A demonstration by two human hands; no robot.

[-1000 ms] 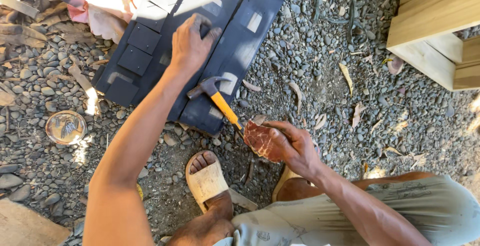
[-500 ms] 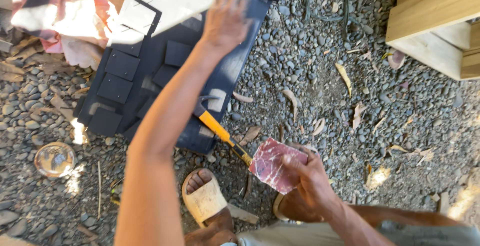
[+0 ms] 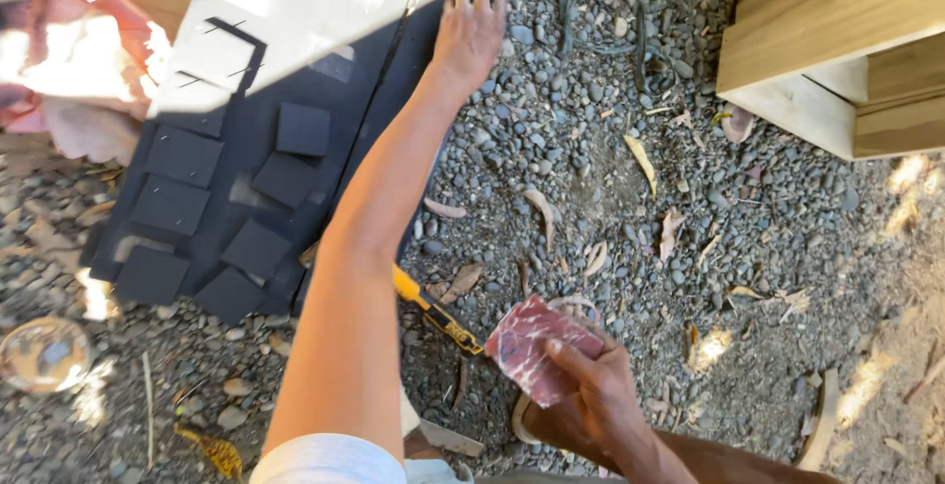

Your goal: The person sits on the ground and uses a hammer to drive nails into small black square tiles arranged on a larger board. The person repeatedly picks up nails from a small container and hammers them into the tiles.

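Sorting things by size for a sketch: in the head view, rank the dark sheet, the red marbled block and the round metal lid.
1. Dark flat sheet with square cut-outs, largest.
2. and 3. Red marbled block in the right hand and round metal lid look alike; nearness makes it unsure.

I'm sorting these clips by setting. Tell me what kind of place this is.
Probably an outdoor work yard: sunlit gravel ground strewn with dry leaves, dark cut sheet material laid flat on it, and stacked timber beams at one side.
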